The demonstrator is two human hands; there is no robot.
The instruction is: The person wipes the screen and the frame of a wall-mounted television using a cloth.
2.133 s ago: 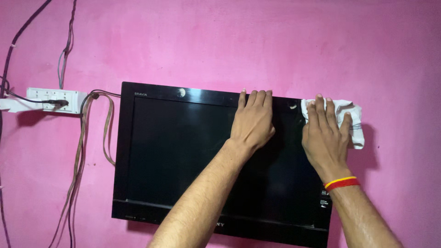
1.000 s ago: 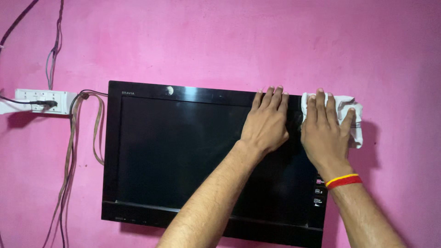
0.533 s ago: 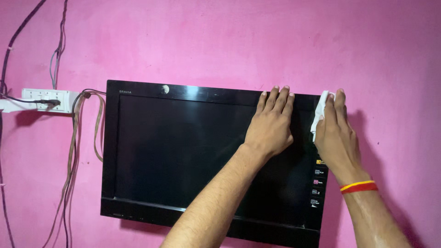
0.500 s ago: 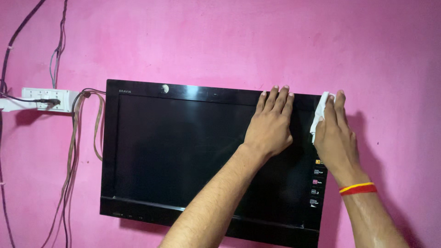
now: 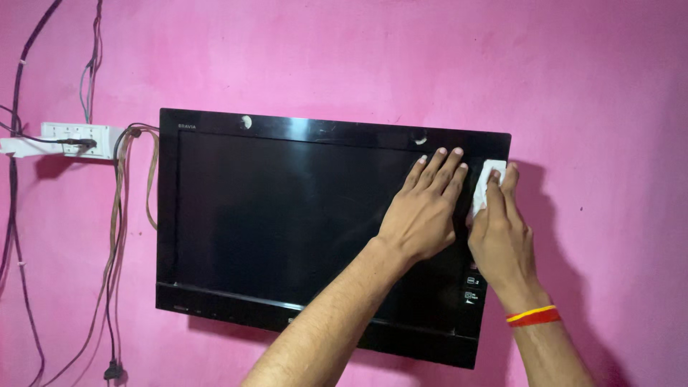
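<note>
A black flat television (image 5: 272,208) hangs on a pink wall. My left hand (image 5: 424,206) lies flat on the right part of its dark screen, fingers spread and pointing up. My right hand (image 5: 498,233) presses a small white cloth (image 5: 487,179) against the television's right bezel, below the top right corner. Most of the cloth is hidden under the fingers. A red and yellow band circles my right wrist.
A white switch and socket board (image 5: 75,137) is fixed to the wall left of the television. Several brown and dark cables (image 5: 118,236) hang from it down the wall. A round pale spot (image 5: 246,122) sits on the top bezel.
My right hand with the cloth has slid down from the top right corner along the right bezel. My left hand has shifted a little lower on the screen.
</note>
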